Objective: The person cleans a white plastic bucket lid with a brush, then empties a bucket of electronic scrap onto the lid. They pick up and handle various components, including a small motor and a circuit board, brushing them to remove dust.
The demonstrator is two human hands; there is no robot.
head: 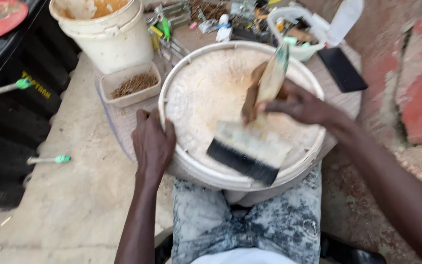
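Two hands at work: your left hand (152,144) clamps the upturned bucket (196,98) at nine o'clock, your right hand (296,103) pinches the wide brush (250,146), bristles at six o'clock; base mostly brushed pale.

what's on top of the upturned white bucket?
A wide paintbrush, held by the right hand, lies on the upturned white bucket; the left hand grips its rim. The surface under the brush is hidden.

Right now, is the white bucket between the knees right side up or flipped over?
Flipped over. The white bucket shows its flat bottom upward, the wide brush rests on it, and its rim points down.
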